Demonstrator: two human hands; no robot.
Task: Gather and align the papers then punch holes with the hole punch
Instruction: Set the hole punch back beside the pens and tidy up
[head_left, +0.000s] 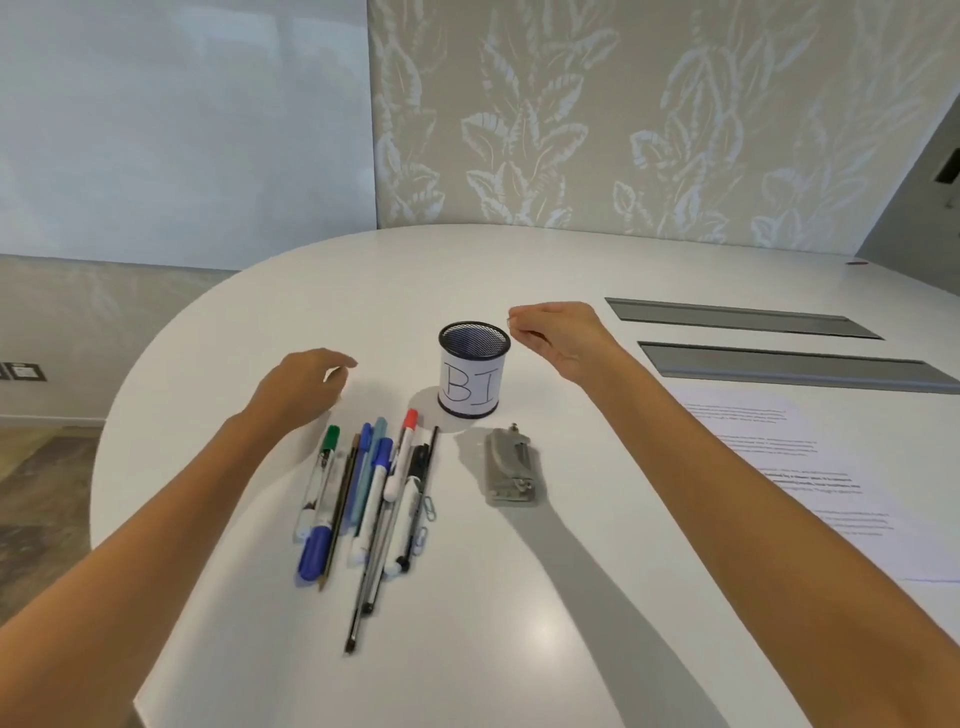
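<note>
The grey metal hole punch (511, 467) lies on the white table (545, 623), just in front of a mesh pen cup. White printed papers (769, 462) lie flat at the right, partly hidden under my right forearm. My right hand (558, 332) hovers at the cup's right rim, behind the punch, with its fingertips pinched on something tiny that looks like a paper clip. My left hand (301, 387) floats left of the cup, above the tops of the pens, fingers curled apart and holding nothing.
A black mesh pen cup (474, 370) labelled "BI" stands mid-table. Several pens and markers (371, 488) lie in a row left of the punch, with two paper clips (426, 519) beside them. Two grey cable hatches (753, 338) sit at the back right. The table's rounded edge curves left.
</note>
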